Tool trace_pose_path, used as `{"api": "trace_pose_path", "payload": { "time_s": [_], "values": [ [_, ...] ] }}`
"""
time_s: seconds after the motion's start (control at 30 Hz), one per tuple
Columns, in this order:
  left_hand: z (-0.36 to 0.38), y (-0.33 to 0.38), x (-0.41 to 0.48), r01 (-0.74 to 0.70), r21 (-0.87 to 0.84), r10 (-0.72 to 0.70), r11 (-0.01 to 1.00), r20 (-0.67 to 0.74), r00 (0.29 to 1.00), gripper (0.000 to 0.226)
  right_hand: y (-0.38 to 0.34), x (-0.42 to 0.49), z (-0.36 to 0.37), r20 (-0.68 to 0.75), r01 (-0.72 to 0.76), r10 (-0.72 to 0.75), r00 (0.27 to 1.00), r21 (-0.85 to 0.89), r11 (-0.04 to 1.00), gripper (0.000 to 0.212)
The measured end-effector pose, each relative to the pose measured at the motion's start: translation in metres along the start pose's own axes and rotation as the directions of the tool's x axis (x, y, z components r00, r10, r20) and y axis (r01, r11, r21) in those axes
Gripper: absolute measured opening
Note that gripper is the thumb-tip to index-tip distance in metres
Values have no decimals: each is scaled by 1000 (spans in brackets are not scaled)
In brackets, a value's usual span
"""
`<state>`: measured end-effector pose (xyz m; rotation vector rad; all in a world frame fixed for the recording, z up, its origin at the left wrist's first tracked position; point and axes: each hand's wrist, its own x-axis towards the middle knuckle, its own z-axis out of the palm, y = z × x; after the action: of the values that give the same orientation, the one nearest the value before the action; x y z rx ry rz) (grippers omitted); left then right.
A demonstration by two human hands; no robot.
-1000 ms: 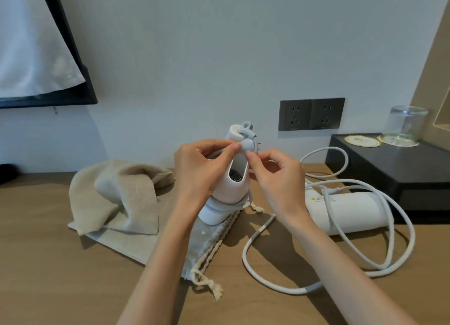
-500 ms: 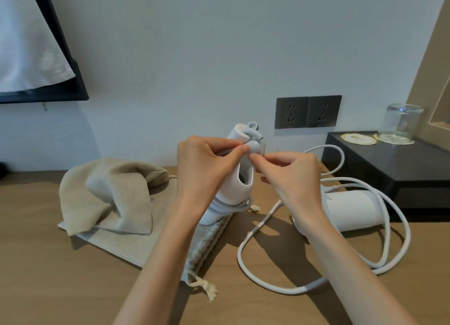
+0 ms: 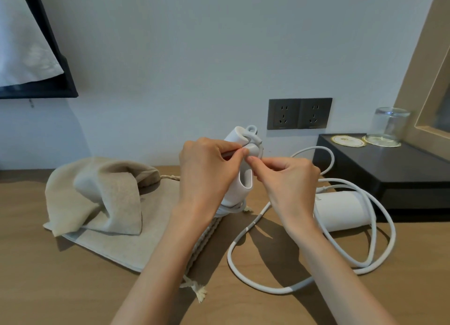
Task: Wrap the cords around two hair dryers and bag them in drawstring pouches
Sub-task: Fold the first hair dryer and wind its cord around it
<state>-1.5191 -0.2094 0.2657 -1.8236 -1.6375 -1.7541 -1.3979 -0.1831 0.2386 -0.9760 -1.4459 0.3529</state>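
Nearest the camera, a frayed cream drawstring tassel [image 3: 197, 291] lies on the brown wooden tabletop [image 3: 48, 288], trailing from a flat beige fabric pouch [image 3: 126, 246]. To the right, a loose white power cord [image 3: 255, 284] loops widely over the wood around a second white cylindrical hair dryer [image 3: 341, 210] lying on its side. A second beige pouch [image 3: 102, 193] sits crumpled on top of the flat one, at its far left.

Above the flat pouch's right edge, both hands hold the first white hair dryer [image 3: 239, 188] upright, its cord already coiled around its lower end. The left hand [image 3: 207, 173] is closed around the dryer's body, thumb and forefinger pinched at the grey plug [image 3: 254, 149] near the top. The right hand [image 3: 289, 178] has its fingertips pressed together on that same plug, meeting the left hand's fingers.

Farther right stands a black low cabinet [image 3: 389, 173] carrying two round paper coasters [image 3: 348, 141] and an upturned clear glass tumbler [image 3: 389, 123]. On the white wall behind sits a dark grey double socket plate [image 3: 299, 113].
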Motion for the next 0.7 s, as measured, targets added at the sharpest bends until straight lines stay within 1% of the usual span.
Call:
{"api": "trace_pose_path", "payload": {
  "time_s": [0.1, 0.17, 0.23, 0.27, 0.3, 0.37, 0.4, 0.47, 0.53, 0.6, 0.7],
  "values": [
    [2, 0, 0, -12, 10, 12, 1000, -10, 1000, 8, 0, 0, -1, 7, -15, 15, 1000, 2, 1000, 10],
    [3, 0, -2, -11, 10, 11, 1000, -9, 1000, 8, 3, 1, -2, 19, -32, 32, 999, -1, 999, 12],
    [3, -1, -5, -17, 16, 17, 1000, -11, 1000, 9, 4, 3, -3, 43, -82, 81, 996, 18, 996, 14],
    [2, -2, -6, -20, 17, 20, 1000, -19, 1000, 9, 4, 3, -3, 71, -125, 120, 990, 78, 989, 14],
    [1, -3, -6, -19, 13, 19, 1000, -29, 999, 9, 3, 4, -4, 108, -188, 170, 979, 178, 966, 14],
    [0, -4, -8, -10, -4, 9, 1000, -35, 999, 9, 0, 5, -7, 180, -311, 260, 949, 379, 872, 18],
    [0, -3, -8, -8, -1, 8, 1000, -30, 1000, 9, 1, 6, -8, 202, -339, 278, 939, 421, 841, 19],
    [2, -3, -10, -7, 17, 7, 1000, 0, 1000, 10, 3, 8, -10, 237, -374, 297, 925, 428, 823, 23],
    [4, -2, -11, 5, 13, -6, 1000, 19, 1000, 11, 7, 8, -11, 237, -370, 295, 926, 402, 838, 27],
    [4, -3, -12, 0, 10, 0, 1000, 10, 1000, 11, 8, 7, -9, 209, -355, 295, 932, 381, 854, 29],
    [5, -5, -13, -55, 23, 55, 998, -16, 998, 10, 9, 5, -5, 146, -317, 283, 948, 342, 885, 31]
  ]
}}
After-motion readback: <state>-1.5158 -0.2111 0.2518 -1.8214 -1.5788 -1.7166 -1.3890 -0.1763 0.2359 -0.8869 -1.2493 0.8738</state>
